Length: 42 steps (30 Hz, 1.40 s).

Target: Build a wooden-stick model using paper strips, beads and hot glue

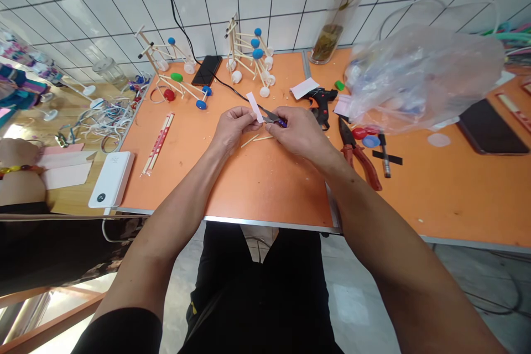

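My left hand [234, 126] pinches the lower end of a narrow strip of white paper [254, 106], which points up and to the left. Close beside it, my right hand [296, 130] is closed on scissors [271, 116] with purple-blue handles. Their blades reach left to the paper strip. Under both hands, short pieces of wooden stick [249, 141] lie on the orange table [257, 188]. Past the hands stand two frames of sticks and bottle caps: one with blue caps [258, 53], another with a green cap [176, 77] and a red one.
To the right are a black glue gun [322, 102], red-handled pliers [359, 155], a marker [384, 156] and a bulky plastic bag [427, 77]. A glass flask [329, 33] stands by the tiled wall. Wrapped chopsticks [158, 144] and a white power bank [111, 180] lie left.
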Available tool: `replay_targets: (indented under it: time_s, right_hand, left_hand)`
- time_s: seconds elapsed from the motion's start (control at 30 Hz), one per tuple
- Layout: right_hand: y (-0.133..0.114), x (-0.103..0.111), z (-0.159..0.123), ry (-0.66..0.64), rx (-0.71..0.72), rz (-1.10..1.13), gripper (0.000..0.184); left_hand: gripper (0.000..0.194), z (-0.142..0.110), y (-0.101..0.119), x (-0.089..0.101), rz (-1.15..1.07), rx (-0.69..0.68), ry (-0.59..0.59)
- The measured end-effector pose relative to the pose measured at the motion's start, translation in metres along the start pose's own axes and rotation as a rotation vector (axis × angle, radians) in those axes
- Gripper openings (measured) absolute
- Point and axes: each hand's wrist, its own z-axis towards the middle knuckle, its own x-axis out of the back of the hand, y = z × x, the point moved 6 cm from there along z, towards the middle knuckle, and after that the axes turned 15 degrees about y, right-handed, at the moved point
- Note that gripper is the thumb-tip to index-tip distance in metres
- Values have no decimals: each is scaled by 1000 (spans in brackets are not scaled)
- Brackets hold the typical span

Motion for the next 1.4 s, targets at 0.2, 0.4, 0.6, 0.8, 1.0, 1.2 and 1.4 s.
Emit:
replay_targets:
  time_s: [0.2,0.4,0.6,0.8,1.0,1.2,1.4]
  right_hand:
    - [-1,1,0,23,-4,14,24]
    - [-2,2,-1,29,-53,-14,23]
    - [-2,2,-2,27,-64,-12,20]
    - [-2,2,-1,54,-47,3,21]
    - [0,1,-1,62,-29,12,21]
    - [1,0,0,81,-9,14,22]
    - [-1,2,1,95,-18,5,21]
  left_hand:
    - [24,-3,2,-1,43,-41,-9]
    - [25,3,-2,0,57,-74,-58]
    - [30,10,-7,0,69,-128,-126]
    - [31,14,-11,2,60,-135,-129]
    - [32,13,-9,2,69,-134,-122]
    - [27,11,-8,1,90,-124,-99]
    - [24,9,-7,2,78,-92,-81]
